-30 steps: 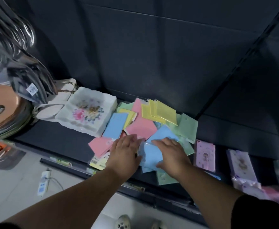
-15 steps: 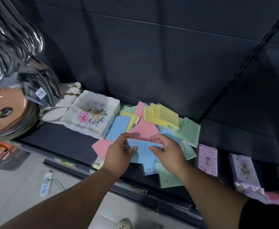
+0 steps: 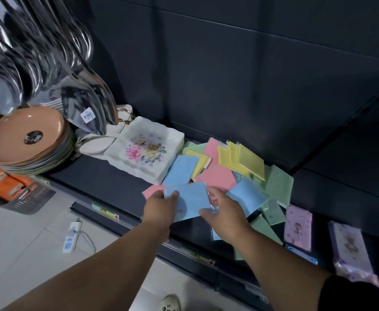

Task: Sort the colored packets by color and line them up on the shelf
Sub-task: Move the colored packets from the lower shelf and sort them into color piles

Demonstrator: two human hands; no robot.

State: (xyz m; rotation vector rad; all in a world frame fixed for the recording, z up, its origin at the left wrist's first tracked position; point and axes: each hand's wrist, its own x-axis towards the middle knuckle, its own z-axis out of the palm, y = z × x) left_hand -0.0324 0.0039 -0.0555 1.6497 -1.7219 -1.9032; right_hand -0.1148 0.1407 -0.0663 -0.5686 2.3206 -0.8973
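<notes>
Both hands are on one blue packet, held just above the front of the dark shelf. The left hand pinches its left edge, thumb on top and fingers curled underneath. The right hand grasps the right edge, thumb at the near corner and fingers bent over the far side. The packet sits tilted between them, over the near end of the loose pile. Behind it the pile is a jumble: a second blue packet lies against the floral dish, and a third blue packet lies just right of the right hand. Pink packets spread through the middle, yellow packets fan out at the back, and green packets trail off to the right and down to the shelf edge. Farther right lie purple cases. On the left is a stack of brown plates, with a power strip on the floor below.
</notes>
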